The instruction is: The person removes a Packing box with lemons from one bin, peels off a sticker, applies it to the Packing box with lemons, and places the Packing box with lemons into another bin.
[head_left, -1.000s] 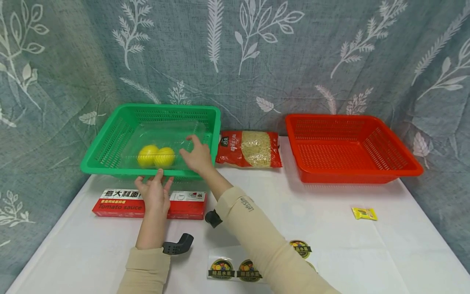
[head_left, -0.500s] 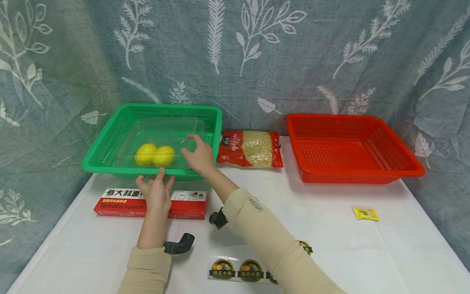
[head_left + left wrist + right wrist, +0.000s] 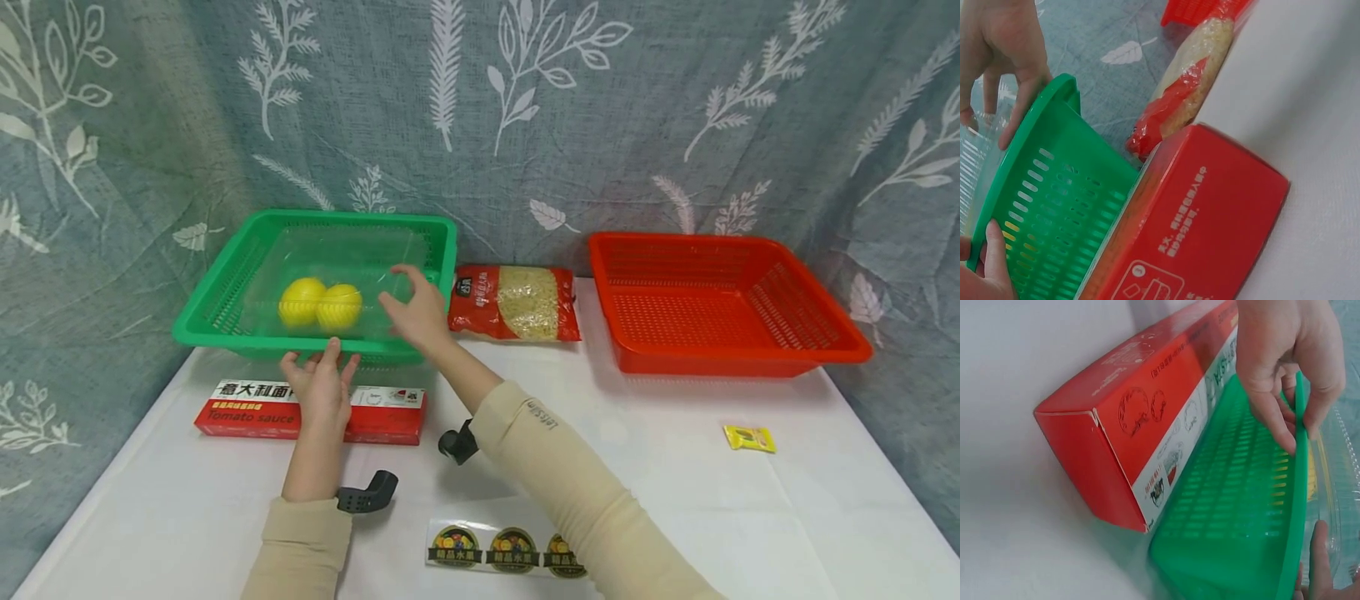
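Note:
In the head view, my left hand (image 3: 321, 387) grips the front rim of the green basket (image 3: 197, 312), with fingers outside and the thumb over the edge, as the right wrist view also shows. My right hand (image 3: 422, 312) reaches over the basket's right side, thumb and fingers curved around the right end of a clear plastic box (image 3: 352, 250). Inside that see-through box lie two yellow fruits (image 3: 302, 302), side by side at its front. In the left wrist view the right hand's fingers (image 3: 1013, 119) straddle the clear wall just inside the green rim.
A red box of tomato sauce pasta (image 3: 390, 427) lies before the basket. To the right are a red pasta bag (image 3: 480, 321), a red basket (image 3: 731, 362) and a small yellow packet (image 3: 748, 438). A sticker sheet (image 3: 472, 567) lies in front; a curtain (image 3: 652, 108) hangs behind.
The clear box and the yellow fruits have risen slightly within the green basket. My right hand has shifted a little up and right; the left keeps its place at the rim.

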The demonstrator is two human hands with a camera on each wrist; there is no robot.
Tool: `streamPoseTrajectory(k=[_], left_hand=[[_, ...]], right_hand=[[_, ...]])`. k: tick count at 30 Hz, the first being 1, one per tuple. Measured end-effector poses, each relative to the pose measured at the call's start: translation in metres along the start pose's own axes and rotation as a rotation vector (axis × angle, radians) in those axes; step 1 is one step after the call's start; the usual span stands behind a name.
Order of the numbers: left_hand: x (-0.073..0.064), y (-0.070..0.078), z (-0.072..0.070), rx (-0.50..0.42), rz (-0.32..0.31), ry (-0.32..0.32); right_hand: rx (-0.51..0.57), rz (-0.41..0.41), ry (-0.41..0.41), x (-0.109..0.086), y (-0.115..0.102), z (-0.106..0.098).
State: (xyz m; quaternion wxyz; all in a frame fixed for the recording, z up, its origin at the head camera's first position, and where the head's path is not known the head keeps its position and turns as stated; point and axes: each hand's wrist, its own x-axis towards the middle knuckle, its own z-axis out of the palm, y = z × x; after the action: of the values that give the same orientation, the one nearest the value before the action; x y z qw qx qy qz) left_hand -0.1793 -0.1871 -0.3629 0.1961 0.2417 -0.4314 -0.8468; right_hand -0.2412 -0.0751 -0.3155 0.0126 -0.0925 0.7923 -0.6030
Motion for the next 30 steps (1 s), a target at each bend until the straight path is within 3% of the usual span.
streamPoseTrajectory(k=[12, 14, 30], left_hand=[[0.003, 0.004, 0.004, 0.015, -0.020, -0.001], [0.003, 0.005, 0.005, 0.021, -0.021, -0.002], [0.006, 0.002, 0.006, -0.008, -0.021, 0.008]], right_hand=[[0.043, 0.035, -0.002, 0.003, 0.001, -0.012], [0.058, 0.037, -0.001, -0.003, -0.009, -0.017], [0.100, -0.003, -0.013, -0.009, -0.021, -0.041]])
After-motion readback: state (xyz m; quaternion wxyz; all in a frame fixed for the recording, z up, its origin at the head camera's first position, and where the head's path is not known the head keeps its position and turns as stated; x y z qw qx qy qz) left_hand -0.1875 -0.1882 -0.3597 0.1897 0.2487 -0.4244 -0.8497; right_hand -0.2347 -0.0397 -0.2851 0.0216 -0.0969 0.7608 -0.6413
